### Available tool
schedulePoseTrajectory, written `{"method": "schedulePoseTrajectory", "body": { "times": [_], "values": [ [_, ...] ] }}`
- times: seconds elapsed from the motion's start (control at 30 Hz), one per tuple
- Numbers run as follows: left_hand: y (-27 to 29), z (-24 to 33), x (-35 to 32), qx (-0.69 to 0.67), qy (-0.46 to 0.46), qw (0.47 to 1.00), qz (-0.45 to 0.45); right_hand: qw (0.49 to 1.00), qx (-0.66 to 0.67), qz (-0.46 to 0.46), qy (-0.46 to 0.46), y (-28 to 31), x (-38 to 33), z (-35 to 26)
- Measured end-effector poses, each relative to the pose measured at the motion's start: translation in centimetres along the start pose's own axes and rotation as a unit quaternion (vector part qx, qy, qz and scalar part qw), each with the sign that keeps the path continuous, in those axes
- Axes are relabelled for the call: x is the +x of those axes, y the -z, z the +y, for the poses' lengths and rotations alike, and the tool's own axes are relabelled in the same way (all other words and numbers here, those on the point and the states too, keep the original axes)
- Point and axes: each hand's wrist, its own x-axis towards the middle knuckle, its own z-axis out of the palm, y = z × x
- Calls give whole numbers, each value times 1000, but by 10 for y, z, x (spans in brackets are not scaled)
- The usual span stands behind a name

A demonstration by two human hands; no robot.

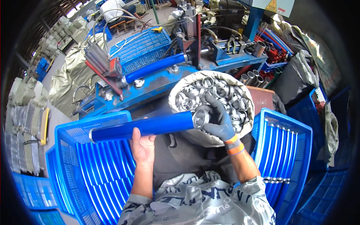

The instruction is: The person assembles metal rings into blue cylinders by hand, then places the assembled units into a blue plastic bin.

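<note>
My bare left hand (143, 147) grips a blue tube (157, 124) from below, near its middle. The tube lies almost level across my lap, its left end carrying a silver rim. At the right end, my right hand (222, 122), in a grey glove with an orange-striped cuff, pinches a silver metal ring (201, 119) against or just at the tube's mouth; whether it is seated I cannot tell. Behind that hand stands a round white fabric-lined container (173, 98) holding many similar rings. Another blue tube (155, 68) is clamped in the blue machine bench (150, 87) ahead.
A blue crate (93, 120) of blue tubes stands at my left, and another crate (305, 150) of ringed tubes at my right. Further off are a blue mesh crate (140, 47), pale sacks (69, 75), loose metal pipes (253, 78) and a person (112, 10).
</note>
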Motion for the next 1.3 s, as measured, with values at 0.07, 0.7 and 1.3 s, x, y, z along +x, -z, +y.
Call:
{"method": "schedulePoseTrajectory", "body": {
  "times": [0.07,0.7,1.3],
  "values": [
    [1,-2,-2,11,3,1000,11,992,120,25,-22,-13,2,-1],
    [5,-24,21,21,-29,999,5,981,-168,71,-60,-11,19,18],
    [72,54,71,-87,-59,990,91,724,-634,37,271,-45,351,88]
  ]
}}
